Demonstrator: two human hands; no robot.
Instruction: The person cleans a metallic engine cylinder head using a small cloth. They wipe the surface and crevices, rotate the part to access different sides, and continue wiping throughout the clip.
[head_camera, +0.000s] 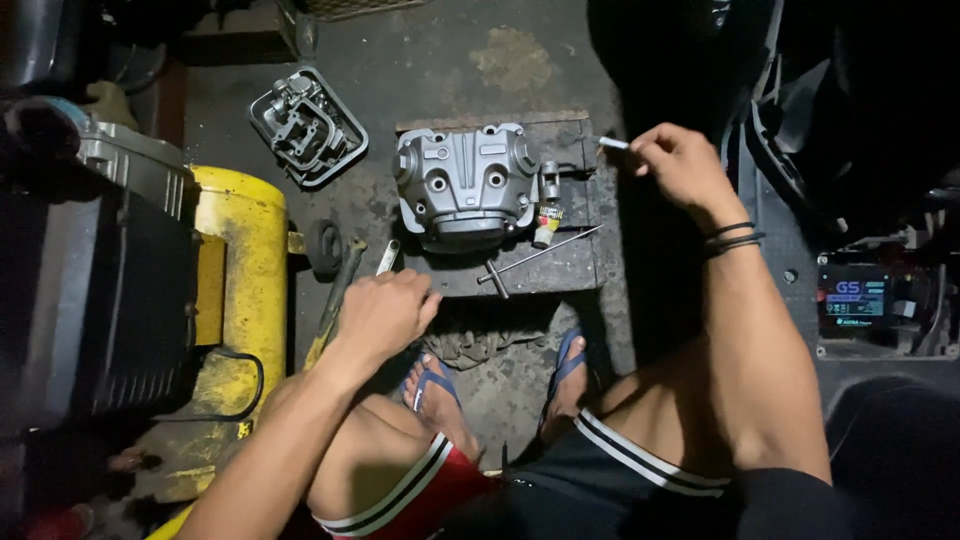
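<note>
I look down from my head camera at a dim workshop floor (420, 60). Largest, at my left, stands a black and yellow machine (240, 250). Ahead, a low wooden block (575, 265) serves as my bench, carrying a grey engine cylinder head cover (465, 185), already off its engine, it seems. A second metal engine part (307, 127) lies on the floor beyond. A T-handle wrench (535, 255) and small bottle (546, 222) rest on the block, untouched. My left hand (385, 312) curls shut near the block's corner; what its grip holds I cannot tell. My right hand (680, 165) pinches a small white stick (613, 143) beside the block.
</note>
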